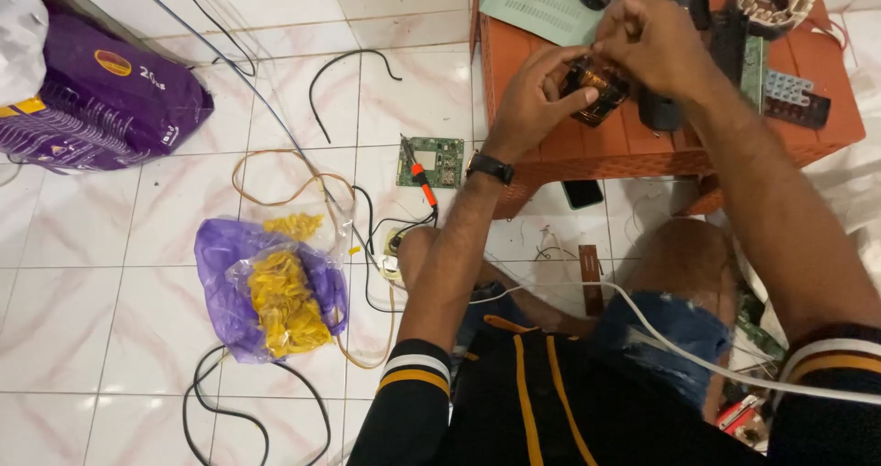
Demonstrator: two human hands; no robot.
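Note:
My left hand (532, 94) grips a small dark part wound with copper wire (596, 85) over the orange plastic stool (642, 145). A black wristwatch (489, 167) sits on that wrist. My right hand (647, 44) pinches at the top of the same wound part with its fingertips. Both hands hold the part just above the stool's top. What the fingertips pinch is too small to tell.
On the stool lie a pale green panel (537, 7), a round coil stator (774, 0), a green circuit board (752, 67) and a remote keypad (794, 99). On the tiled floor are another circuit board (431, 161), an orange-handled tool (422, 180), cables, and purple bags (266, 287).

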